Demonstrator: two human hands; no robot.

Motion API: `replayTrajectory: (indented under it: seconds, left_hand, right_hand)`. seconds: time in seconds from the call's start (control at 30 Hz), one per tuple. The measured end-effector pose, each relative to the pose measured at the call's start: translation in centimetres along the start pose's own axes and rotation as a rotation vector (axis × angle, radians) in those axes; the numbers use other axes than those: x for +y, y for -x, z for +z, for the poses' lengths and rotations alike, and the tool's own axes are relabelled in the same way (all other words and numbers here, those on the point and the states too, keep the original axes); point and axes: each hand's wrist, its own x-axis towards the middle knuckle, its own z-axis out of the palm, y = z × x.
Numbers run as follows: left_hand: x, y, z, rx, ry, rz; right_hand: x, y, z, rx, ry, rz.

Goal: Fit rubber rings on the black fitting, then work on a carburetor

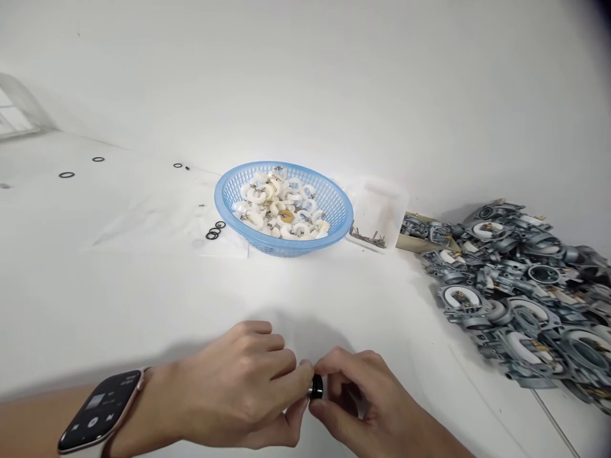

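Note:
Near the front of the white table, my left hand (252, 385) and my right hand (360, 397) meet at a small black cylindrical part (316, 387). Thumb and forefinger of the left hand pinch its left side, the other fingers curled in. On its right side, the thumb and forefinger of my right hand close around it. Its left end is hidden by fingers, and its exact kind cannot be made out. A smartwatch (102, 410) is strapped to my left wrist.
Beyond the hands stands a blue plastic basket (285, 250) of white carburetor floats (286, 210). Beside it, a clear container (382, 207) holds metal pins (370, 239). Many carburetor bodies (520, 292) are piled at right. Black O-rings (212, 234) lie at left on a plastic bag (153, 229).

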Motion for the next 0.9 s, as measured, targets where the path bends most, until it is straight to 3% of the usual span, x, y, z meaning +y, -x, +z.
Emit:
replayTrajectory:
  seconds: [0.43, 0.9]
  left_hand:
    - [-0.11, 0.01, 0.10, 0.016, -0.016, 0.018]
    - [-0.14, -0.08, 0.02, -0.007, -0.023, 0.012]
  right_hand:
    - [0.27, 0.17, -0.23, 0.053, 0.163, -0.084]
    - [0.68, 0.15, -0.30, 0.044, 0.200, -0.101]
